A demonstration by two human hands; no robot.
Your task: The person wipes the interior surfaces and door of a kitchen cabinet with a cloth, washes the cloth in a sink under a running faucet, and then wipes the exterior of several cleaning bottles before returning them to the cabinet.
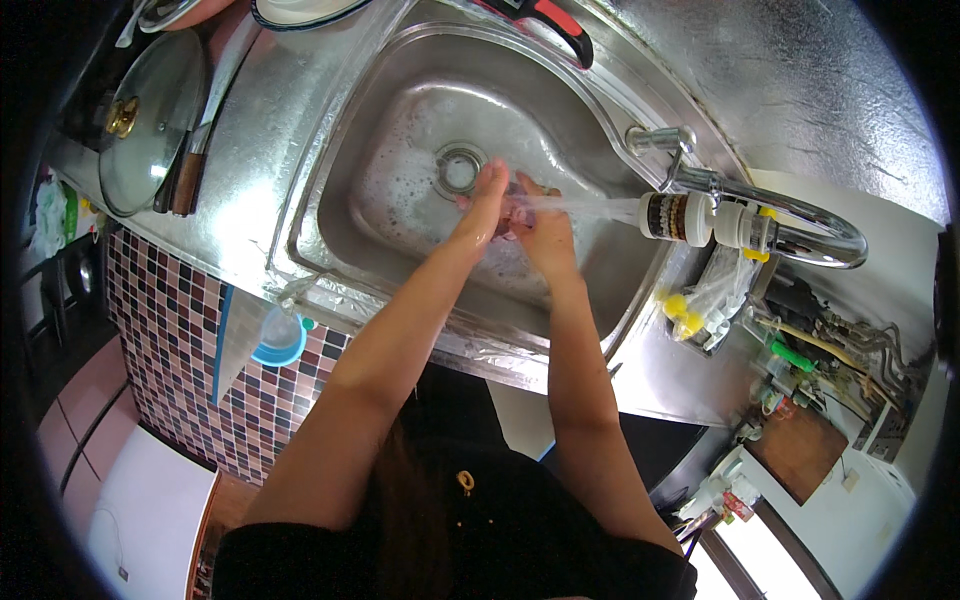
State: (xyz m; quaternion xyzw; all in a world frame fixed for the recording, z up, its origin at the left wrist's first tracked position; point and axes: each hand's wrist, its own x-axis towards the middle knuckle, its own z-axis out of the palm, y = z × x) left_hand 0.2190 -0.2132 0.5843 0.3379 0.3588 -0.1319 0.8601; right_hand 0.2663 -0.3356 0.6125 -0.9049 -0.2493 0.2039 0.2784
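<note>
Over a stainless steel sink [405, 97], my left hand [484, 206] and my right hand [544, 225] hold a small reddish-purple thing [517, 214] between them. Its kind cannot be told, since fingers and water cover much of it. A stream of water [592, 207] runs onto it from the filter head [675, 217] of a curved chrome faucet [817, 225]. Suds lie on the basin floor around the drain [459, 169], just beyond my left hand.
On the left counter lie a glass pot lid [154, 150] and wooden-handled knives [189, 176]. A red and black handle [566, 30] rests at the sink's far rim. Right of the basin stands a tray with plastic bags [712, 300]. A plate [307, 11] sits at the top.
</note>
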